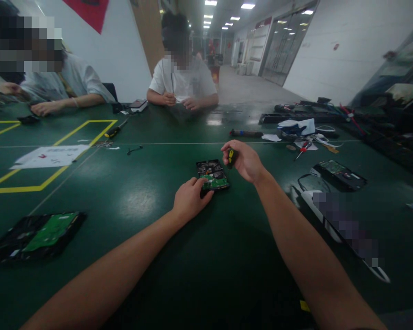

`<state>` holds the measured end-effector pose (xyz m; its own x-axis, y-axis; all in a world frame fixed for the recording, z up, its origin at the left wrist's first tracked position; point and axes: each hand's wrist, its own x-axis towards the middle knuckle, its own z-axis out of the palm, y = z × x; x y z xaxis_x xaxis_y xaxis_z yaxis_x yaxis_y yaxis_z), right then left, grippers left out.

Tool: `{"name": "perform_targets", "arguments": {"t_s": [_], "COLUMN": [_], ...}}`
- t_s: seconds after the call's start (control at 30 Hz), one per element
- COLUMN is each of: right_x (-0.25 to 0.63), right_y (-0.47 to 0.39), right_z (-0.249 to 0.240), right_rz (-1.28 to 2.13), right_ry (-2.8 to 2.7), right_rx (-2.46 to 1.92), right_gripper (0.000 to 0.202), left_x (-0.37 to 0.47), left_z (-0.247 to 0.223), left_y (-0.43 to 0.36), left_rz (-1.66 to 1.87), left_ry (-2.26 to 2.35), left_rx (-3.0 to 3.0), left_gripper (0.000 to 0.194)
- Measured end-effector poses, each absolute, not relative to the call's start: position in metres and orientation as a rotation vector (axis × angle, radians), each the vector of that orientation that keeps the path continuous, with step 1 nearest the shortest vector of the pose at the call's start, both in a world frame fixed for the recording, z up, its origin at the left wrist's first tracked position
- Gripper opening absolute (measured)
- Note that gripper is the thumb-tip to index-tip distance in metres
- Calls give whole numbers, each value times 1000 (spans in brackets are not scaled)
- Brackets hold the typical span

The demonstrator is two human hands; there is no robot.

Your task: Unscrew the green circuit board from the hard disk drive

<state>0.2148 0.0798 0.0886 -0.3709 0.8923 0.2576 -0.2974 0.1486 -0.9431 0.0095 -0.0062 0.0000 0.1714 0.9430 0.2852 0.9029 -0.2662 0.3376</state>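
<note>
A hard drive (211, 168) with a green circuit board lies on the green table, near the middle of the view. My left hand (192, 198) rests at its lower left, fingers wrapped on the drive's edge and board. Just right of the drive, my right hand (245, 160) is closed round a black and yellow screwdriver (231, 157), held upright. Its shaft points down beside the drive's right side; where the tip ends is too small to tell.
Another hard drive (51, 233) lies at the left, and one more (339, 175) at the right, above a pixelated device (344, 224). Tools and cables sit at the back right. A yellow-black screwdriver (116, 129) lies back left. People (184, 85) sit across the table (137, 174).
</note>
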Motion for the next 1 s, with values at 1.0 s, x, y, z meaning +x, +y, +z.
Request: {"name": "perform_targets", "arguments": {"t_s": [1.0], "right_x": [217], "right_y": [83], "right_z": [87], "right_rz": [1532], "right_ry": [-1352], "right_rx": [-596], "right_gripper": [36], "left_x": [9], "left_z": [-1], "left_y": [-6], "left_rz": [677], "left_ry": [1842], "left_rx": [2336], "left_gripper": [45]}}
